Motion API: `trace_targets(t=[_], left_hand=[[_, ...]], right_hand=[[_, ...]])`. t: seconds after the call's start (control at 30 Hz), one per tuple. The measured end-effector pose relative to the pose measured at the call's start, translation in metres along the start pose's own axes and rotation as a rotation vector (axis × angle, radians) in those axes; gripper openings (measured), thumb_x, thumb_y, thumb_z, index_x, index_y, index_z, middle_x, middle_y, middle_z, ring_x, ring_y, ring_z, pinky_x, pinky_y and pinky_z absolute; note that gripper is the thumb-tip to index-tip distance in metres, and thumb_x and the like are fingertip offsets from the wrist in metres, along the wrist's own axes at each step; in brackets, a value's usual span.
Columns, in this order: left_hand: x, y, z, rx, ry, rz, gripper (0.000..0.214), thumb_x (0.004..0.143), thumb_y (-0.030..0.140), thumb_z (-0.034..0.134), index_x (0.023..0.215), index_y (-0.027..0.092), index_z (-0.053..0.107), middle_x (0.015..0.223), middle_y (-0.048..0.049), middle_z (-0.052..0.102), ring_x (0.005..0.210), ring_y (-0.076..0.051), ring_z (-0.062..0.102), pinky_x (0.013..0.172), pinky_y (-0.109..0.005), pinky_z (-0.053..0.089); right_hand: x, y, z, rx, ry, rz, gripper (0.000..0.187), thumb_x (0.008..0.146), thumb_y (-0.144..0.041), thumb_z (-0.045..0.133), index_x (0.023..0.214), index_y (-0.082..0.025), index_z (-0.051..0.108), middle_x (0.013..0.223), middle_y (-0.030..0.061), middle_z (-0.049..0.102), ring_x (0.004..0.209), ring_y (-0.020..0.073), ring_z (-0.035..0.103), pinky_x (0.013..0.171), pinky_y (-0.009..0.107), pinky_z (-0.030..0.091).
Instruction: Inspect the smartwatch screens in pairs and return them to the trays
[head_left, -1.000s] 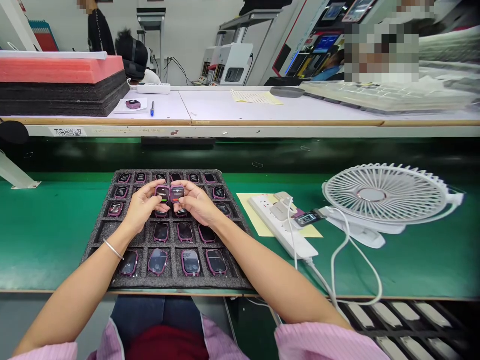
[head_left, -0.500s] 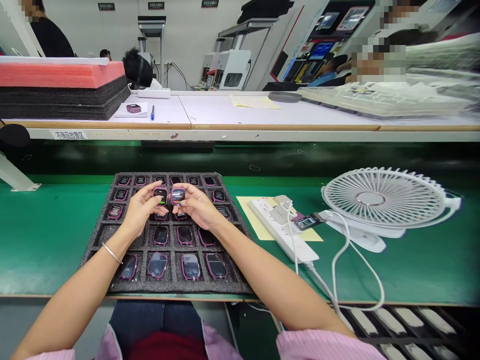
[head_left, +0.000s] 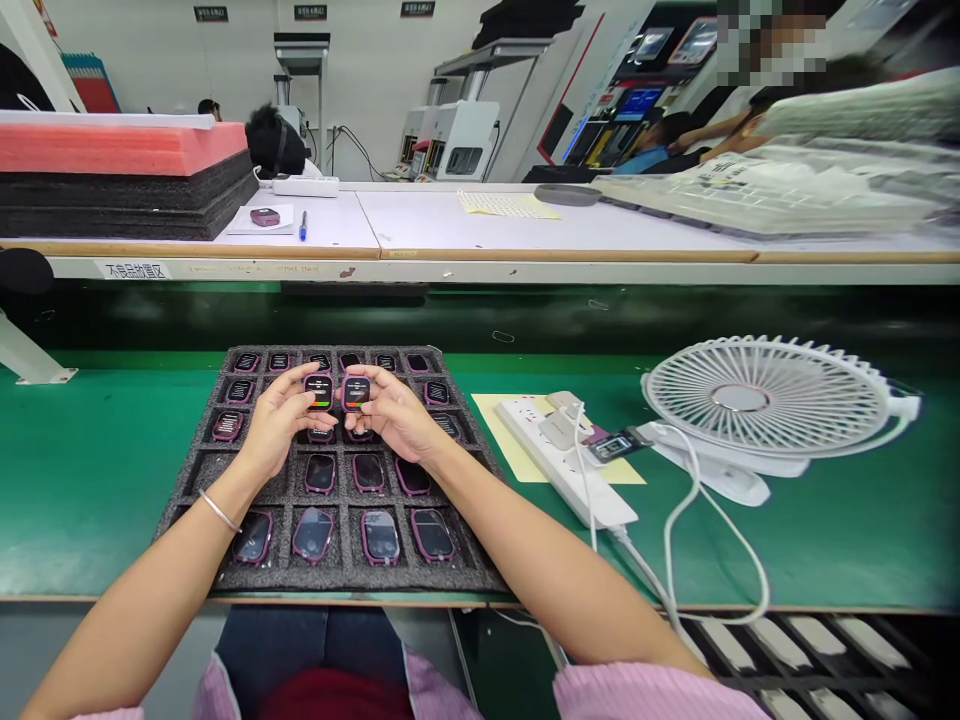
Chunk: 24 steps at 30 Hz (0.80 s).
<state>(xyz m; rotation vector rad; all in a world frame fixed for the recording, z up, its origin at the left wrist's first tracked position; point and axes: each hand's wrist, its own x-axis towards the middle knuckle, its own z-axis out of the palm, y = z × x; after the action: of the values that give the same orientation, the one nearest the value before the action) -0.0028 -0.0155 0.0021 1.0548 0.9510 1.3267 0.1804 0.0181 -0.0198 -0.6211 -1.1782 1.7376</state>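
Observation:
My left hand (head_left: 286, 415) grips a purple-framed smartwatch (head_left: 319, 390) by its edges, thumb near the lower part of its lit screen. Close beside it, my right hand (head_left: 394, 410) holds a second purple smartwatch (head_left: 355, 392), also lit, with an orange-red strip along the bottom of the display. The first watch shows a green strip there. Both are raised over a dark grey foam tray (head_left: 330, 578) whose compartments hold several more purple watches, such as a dark-screened one (head_left: 381, 536) in the front row. My hands hide some of the middle compartments.
Right of the tray, a white power strip (head_left: 559, 465) with cables lies on yellow paper (head_left: 495, 420). Beyond it are a white fan (head_left: 772, 395) and a small device (head_left: 619, 443). A raised shelf (head_left: 420, 225) at the back bears foam stacks (head_left: 120, 195), a pen and another watch. People are behind it.
Both watches stay in my hands at nearly the same spot. Their screens show brighter text and strips now. At the back left, a person has moved mostly out of view.

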Motion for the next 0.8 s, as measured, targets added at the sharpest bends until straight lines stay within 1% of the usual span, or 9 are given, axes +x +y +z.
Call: trace_targets(t=[0.2,0.37,0.53,0.63,0.8], left_hand=[[0.0010,0.0003,0.0003,-0.039,-0.008,-0.033,0.052,0.072,0.030,0.070,0.120,0.015,0.060,0.085,-0.0018,0.071,0.061,-0.019,0.073,0.062,-0.031,0.061],[0.0012,0.0001,0.0008,-0.047,-0.015,-0.044,0.050,0.074,0.030,0.068,0.120,0.014,0.062,0.086,-0.0032,0.073,0.061,-0.019,0.074,0.062,-0.032,0.062],[0.0002,0.0007,0.0015,-0.049,-0.019,-0.052,0.052,0.074,0.030,0.069,0.123,0.014,0.063,0.086,-0.0037,0.073,0.061,-0.019,0.074,0.062,-0.033,0.062],[-0.0001,0.0008,0.0013,-0.061,-0.021,-0.051,0.053,0.075,0.029,0.069,0.125,0.013,0.063,0.087,-0.0040,0.073,0.062,-0.020,0.074,0.062,-0.033,0.063],[0.0001,0.0007,0.0013,-0.063,-0.024,-0.047,0.052,0.075,0.029,0.069,0.124,0.013,0.063,0.086,-0.0041,0.073,0.061,-0.020,0.074,0.061,-0.032,0.062]], right_hand=[[-0.0007,-0.0005,0.0005,0.008,-0.012,-0.036,0.047,0.066,-0.015,0.069,0.111,-0.023,0.059,0.097,-0.0006,0.073,0.063,0.0124,0.069,0.058,0.025,0.050],[-0.0014,-0.0007,0.0002,0.007,-0.009,-0.055,0.044,0.067,-0.015,0.069,0.109,-0.023,0.060,0.094,-0.0012,0.073,0.061,0.0120,0.068,0.057,0.025,0.050],[-0.0005,0.0007,-0.0011,-0.015,0.045,-0.058,0.037,0.072,-0.024,0.072,0.107,-0.022,0.060,0.092,0.0003,0.074,0.056,0.0115,0.066,0.055,0.026,0.049],[0.0010,0.0007,-0.0021,-0.023,0.087,-0.059,0.034,0.075,-0.032,0.073,0.104,-0.022,0.059,0.087,0.0003,0.074,0.052,0.0110,0.064,0.052,0.025,0.047],[0.0037,-0.0006,-0.0041,-0.001,0.134,-0.080,0.034,0.076,-0.038,0.073,0.101,-0.021,0.058,0.079,-0.0010,0.073,0.047,0.0110,0.060,0.047,0.024,0.043]])
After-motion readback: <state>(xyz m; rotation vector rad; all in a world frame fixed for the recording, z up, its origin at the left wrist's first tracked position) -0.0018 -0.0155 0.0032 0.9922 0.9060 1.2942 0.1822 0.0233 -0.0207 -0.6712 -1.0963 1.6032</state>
